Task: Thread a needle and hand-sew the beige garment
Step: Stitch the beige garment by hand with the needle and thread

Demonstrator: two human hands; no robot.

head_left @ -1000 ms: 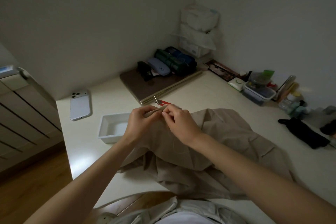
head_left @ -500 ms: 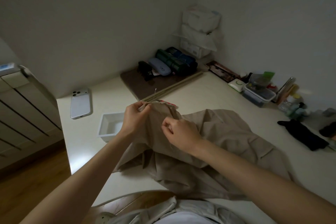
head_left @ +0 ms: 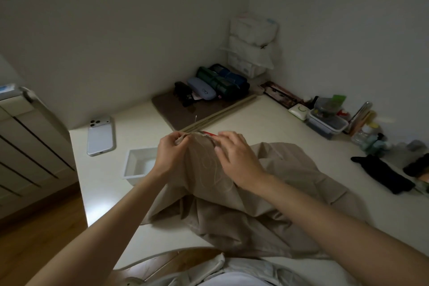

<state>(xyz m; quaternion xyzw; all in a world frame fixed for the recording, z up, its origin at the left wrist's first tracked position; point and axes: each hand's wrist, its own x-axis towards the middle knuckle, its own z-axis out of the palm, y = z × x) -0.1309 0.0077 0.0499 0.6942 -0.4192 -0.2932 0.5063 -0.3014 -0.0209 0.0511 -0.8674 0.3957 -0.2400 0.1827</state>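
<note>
Left grip (head_left: 171, 154) is pinching the beige garment's (head_left: 267, 204) raised fold; the right grip (head_left: 234, 158) is touching it, blurred, so I cannot tell its hold. That garment is spreading from the table's (head_left: 255, 123) middle over its near edge, with free surface showing toward the right edge. Above the fold the needle (head_left: 196, 118) is standing near upright.

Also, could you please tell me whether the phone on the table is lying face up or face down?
Face down: the phone shows its plain back, with the camera lenses visible at its far end.
</note>
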